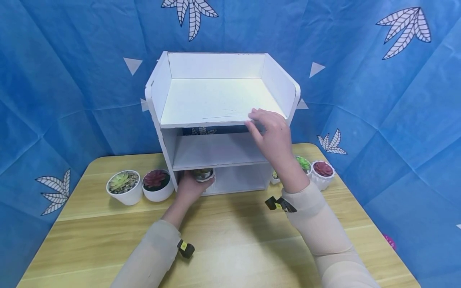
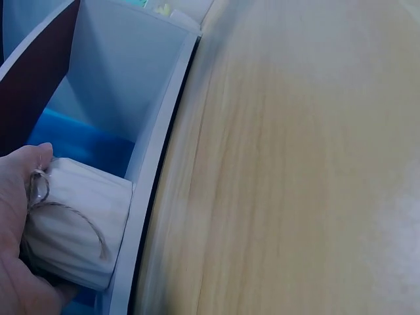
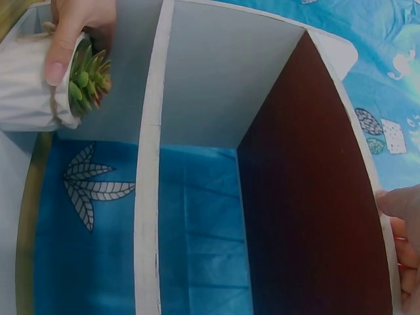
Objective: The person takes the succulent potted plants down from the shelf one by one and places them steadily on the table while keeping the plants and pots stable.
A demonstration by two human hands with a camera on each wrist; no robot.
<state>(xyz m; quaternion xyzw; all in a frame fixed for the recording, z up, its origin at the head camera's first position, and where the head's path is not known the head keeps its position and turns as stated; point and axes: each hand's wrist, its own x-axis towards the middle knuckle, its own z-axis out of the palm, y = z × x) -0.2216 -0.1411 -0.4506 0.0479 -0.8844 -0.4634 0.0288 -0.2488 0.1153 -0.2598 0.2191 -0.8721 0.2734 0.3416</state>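
Note:
My left hand grips a white pot with twine tied round it, inside the lowest compartment of a white shelf unit. A green succulent with reddish tips fills the pot's mouth. In the right wrist view the pot lies tipped relative to the boards, its side close to the bottom board. Higher up, my right hand rests at the front edge of the top board, near its right end. Its thumb touches that edge and its loosely bent fingers lie over the board.
Left of the unit stand a pale green succulent and a dark red one in white pots. On the right are a bright green succulent, a red one and another partly hidden pot. Patterned blue cloth hangs behind the wooden table.

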